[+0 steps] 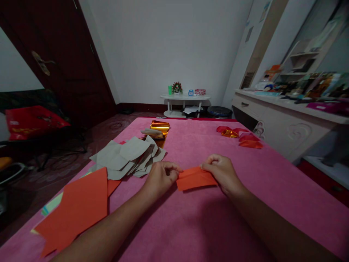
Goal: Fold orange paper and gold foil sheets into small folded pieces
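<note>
A small piece of orange paper (196, 181) is held between my two hands, low over the pink cloth (174, 225). My left hand (163, 176) pinches its left end between thumb and fingers. At the other end, my right hand (221, 170) grips the upper right part, its thumb on top and the fingers curled behind. A crease or fold seems to run along the paper's upper part. Left of my left hand lies a loose pile of grey paper pieces (124, 154). Larger orange sheets (81, 203) with cut edges rest near my left forearm.
Gold foil (160, 127) lies behind the grey pile. Red and orange folded paper pieces (249, 140) sit at the far right of the cloth. A white dresser (289, 112) stands along the right side, and a small white table (185, 97) is by the wall.
</note>
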Demonstrator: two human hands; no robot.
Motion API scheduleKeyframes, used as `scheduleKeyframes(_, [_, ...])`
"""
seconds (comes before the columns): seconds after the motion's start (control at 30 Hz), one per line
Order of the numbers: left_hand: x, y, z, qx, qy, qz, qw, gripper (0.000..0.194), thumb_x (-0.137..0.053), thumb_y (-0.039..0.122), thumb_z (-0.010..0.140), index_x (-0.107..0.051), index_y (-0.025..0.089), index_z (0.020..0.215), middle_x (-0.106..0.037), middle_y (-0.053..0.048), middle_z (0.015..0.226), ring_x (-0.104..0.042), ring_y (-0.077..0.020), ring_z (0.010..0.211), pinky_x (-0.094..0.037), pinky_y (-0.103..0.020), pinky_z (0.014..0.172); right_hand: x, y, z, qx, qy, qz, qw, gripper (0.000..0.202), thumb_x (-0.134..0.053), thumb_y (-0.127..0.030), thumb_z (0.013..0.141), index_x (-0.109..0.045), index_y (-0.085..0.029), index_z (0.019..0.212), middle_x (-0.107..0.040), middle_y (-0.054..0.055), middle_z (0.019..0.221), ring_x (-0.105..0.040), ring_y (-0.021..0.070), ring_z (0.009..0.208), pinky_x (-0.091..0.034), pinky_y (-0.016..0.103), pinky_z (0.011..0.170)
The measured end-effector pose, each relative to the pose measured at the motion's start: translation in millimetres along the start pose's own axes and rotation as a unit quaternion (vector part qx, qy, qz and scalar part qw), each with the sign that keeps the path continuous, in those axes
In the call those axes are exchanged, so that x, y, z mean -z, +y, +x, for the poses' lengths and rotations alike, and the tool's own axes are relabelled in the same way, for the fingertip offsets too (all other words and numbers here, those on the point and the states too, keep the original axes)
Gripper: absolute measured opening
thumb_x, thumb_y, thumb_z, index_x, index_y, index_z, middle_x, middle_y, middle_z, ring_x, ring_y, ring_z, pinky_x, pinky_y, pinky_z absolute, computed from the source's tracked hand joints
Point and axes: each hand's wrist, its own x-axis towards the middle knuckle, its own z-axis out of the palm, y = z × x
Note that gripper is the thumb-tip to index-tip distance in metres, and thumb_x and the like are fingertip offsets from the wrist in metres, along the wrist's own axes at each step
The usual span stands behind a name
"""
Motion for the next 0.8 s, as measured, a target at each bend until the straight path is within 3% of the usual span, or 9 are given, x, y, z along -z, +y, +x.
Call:
scheduleKeyframes(0.07, [-2.3,1.0,-3.4,-0.059,-0.018,0.099,0.993,0.029,-0.049,0.008,0.074,-0.075,0.018,0.083,-0.062,-0.003,0.067,-0.055,-0.0132,0.062,-0.038,-0.024,0.058,0.2,6.0,3.7,0.020,-0.007,-0.052,0.998,0.016,-0.064,-0.020,0.057,-0.049,-0.020,0.052,-0.055,-0.004,0.050,-0.049,0.0107,0.045,-0.035,0.022,0.043])
scheduleKeyframes(0.2, [-5.5,6.7,-6.8,-0.155,-0.070,0.252,0.953,0.040,-0.045,0.005,0.075,-0.075,0.027,0.090,-0.056,-0.002,0.066,-0.052,-0.0140,0.064,-0.034,-0.025,0.058,-0.7,13.7,7.5,0.044,-0.013,-0.109,0.993,0.014,-0.063,-0.017,0.055,-0.050,-0.019,0.052,-0.053,-0.004,0.048,-0.047,0.0103,0.045,-0.032,0.021,0.043])
scheduleKeyframes(0.53, [-14.5,17.6,-3.0,-0.157,-0.124,0.462,0.864,0.043,-0.048,0.018,0.080,-0.061,0.035,0.118,-0.061,-0.005,0.082,-0.058,-0.0203,0.064,-0.031,-0.028,0.051,-3.4,15.6,7.1,0.103,-0.026,-0.218,0.970,0.012,-0.058,-0.013,0.058,-0.050,-0.020,0.053,-0.053,-0.004,0.050,-0.048,0.0107,0.048,-0.031,0.021,0.046])
scheduleKeyframes(0.67, [-15.5,17.9,-3.6,-0.153,-0.129,0.470,0.860,0.045,-0.047,0.017,0.080,-0.059,0.035,0.119,-0.062,-0.006,0.083,-0.060,-0.0221,0.065,-0.035,-0.029,0.051,-2.8,14.0,5.4,0.112,-0.029,-0.245,0.963,0.011,-0.057,-0.013,0.060,-0.051,-0.020,0.054,-0.054,-0.004,0.052,-0.050,0.0110,0.050,-0.032,0.021,0.047])
scheduleKeyframes(0.8, [-15.2,7.3,-3.4,-0.144,-0.102,0.424,0.888,0.033,-0.043,0.017,0.085,-0.070,0.028,0.099,-0.062,-0.006,0.079,-0.060,-0.0207,0.069,-0.040,-0.030,0.058,-3.2,9.4,3.3,0.111,-0.030,-0.271,0.956,0.010,-0.059,-0.013,0.060,-0.053,-0.019,0.055,-0.055,-0.003,0.052,-0.050,0.0113,0.049,-0.032,0.022,0.048])
